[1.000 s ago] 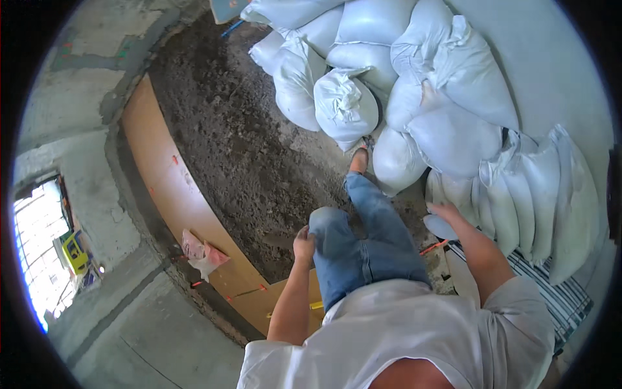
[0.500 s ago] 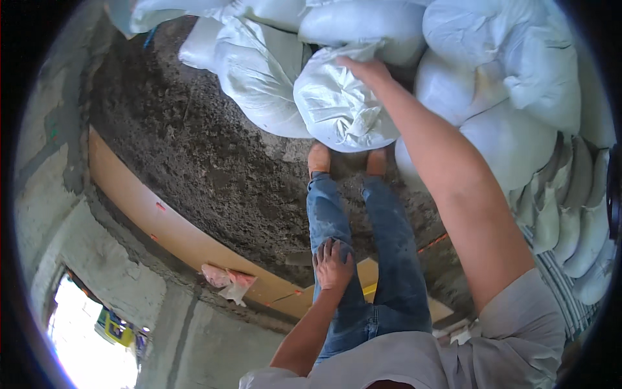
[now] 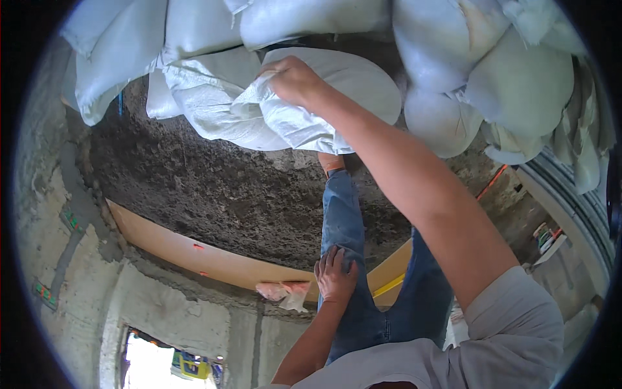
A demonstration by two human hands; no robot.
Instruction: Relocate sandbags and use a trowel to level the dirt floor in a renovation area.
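My right hand is closed on the gathered, crumpled cloth of a white woven sack. That sack lies on its side at my feet, its full rounded body stretching to the right and its loose mouth end bunched toward the left. Against its left side rests another white sack, partly covered by the loose cloth. My left hand lies on my left jeans leg near the knee, fingers spread and holding nothing. One shoe shows below the sack; the other is hidden.
More filled white sacks are piled along the far side and right. Dark rough soil covers the ground. A wooden board with a pinkish plastic bag edges it. Bundled metal rods lie at right.
The held sack has tipped from upright onto its side, its mouth pulled left. My right hand has moved left with it, and my view has shifted. The left hand stays on my leg.
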